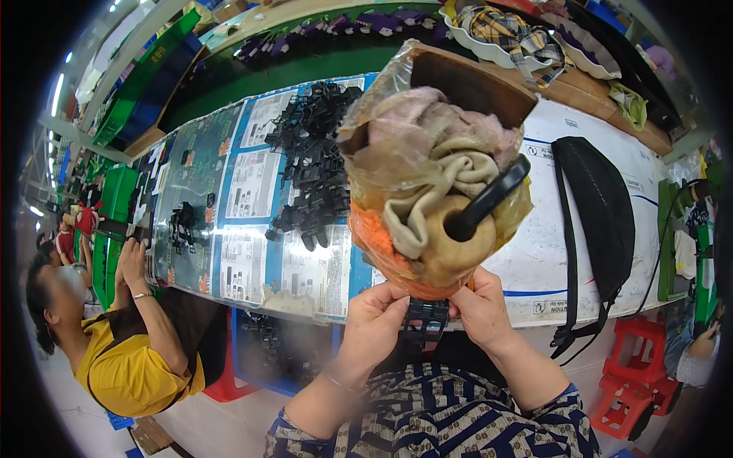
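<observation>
My left hand [374, 317] is closed at the table's front edge, thumb and fingertips pinched against a black plastic part [427, 319]. My right hand [484, 307] grips the other side of that part, its fingertips partly covered. Just above both hands, a plastic-wrapped box [472, 80] blocks the view of what lies behind it. Crumpled cloths [435, 130], a tan ring-shaped roll [458, 256] and a black handle [496, 197] show in and against this box. A heap of similar black plastic parts [313, 153] lies on the table to the left of the box.
A smaller cluster of black parts [183, 227] lies farther left on the table. A black bag with straps [599, 221] rests at the right. Red stools [630, 374] stand below it. A co-worker in a yellow top [137, 359] works on my left. A blue-edged bin [275, 351] sits under the table.
</observation>
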The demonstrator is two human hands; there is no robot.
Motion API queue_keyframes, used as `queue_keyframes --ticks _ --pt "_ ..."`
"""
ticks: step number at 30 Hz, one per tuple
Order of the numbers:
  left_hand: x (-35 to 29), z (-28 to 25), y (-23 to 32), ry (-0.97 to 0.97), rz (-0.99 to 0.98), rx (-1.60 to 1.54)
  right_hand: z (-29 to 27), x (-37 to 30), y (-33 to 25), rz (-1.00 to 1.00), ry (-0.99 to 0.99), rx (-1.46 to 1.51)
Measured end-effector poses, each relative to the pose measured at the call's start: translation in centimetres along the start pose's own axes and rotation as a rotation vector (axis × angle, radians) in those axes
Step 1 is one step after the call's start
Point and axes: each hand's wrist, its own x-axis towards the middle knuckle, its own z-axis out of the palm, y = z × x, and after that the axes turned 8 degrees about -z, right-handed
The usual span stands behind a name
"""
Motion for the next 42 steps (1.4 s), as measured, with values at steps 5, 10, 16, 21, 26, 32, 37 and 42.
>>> queue_keyframes --ticks 5,10,16,21,26,32,37,42 --pt "-0.1 -0.1 -0.1 -0.010 0.021 -0.010 -0.2 -0.1 0.2 0.000 -0.017 -0.005" --pt "0.1 -0.5 -1.0 -0.005 0.053 0.009 -0.6 -0.3 1.0 -0.014 -0.047 0.028" --pt "0.3 -1.0 -1.9 0.019 0.127 0.130 -0.9 -0.3 1.3 -0.021 -0.075 0.045" --pt "0.2 -1.2 -2.1 0.014 0.144 0.099 -0.9 -0.4 1.3 -0.036 -0.093 0.085" --pt "0.0 -1.0 -1.6 0.015 0.120 0.140 -1.1 -0.2 1.6 -0.070 -0.114 0.102" --pt "0.0 -1.3 -1.8 0.009 0.129 0.150 -1.2 -0.3 1.7 -0.088 -0.129 0.092" --pt "0.1 -1.3 -2.1 -0.011 0.140 0.092 -1.4 -0.4 1.8 -0.093 -0.140 0.079" --pt "-0.3 -1.3 -1.8 -0.011 0.099 0.062 -1.4 -0.5 2.2 -0.078 -0.124 0.132"
